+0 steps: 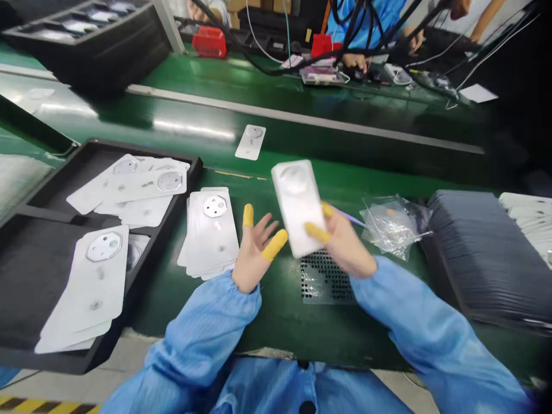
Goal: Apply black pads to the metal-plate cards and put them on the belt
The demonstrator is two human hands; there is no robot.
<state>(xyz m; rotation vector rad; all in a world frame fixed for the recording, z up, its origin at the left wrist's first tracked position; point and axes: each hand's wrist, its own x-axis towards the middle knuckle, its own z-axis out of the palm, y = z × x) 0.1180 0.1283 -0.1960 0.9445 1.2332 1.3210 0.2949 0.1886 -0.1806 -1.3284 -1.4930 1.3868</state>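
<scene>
My right hand [340,238], with yellow finger cots on, grips a white rectangular panel [298,210] by its right edge, between thumb and fingers. The panel is blurred and has a round mark near its top. To its left, my left hand [257,247] is open with fingers spread, and nothing is in it. It also wears yellow finger cots. Close beside my left hand lies a stack of white panels [214,236] with a silver octagonal plate showing on the top one. Beneath the held panel is a clear sheet of small black dots [325,279].
Left, a black divided tray [97,146] holds white panels [90,282]. A single white panel [251,142] lies farther back. To the right are a clear plastic bag [394,224] and a rack of dark sheets [487,253]. Other people work across the green bench [207,75].
</scene>
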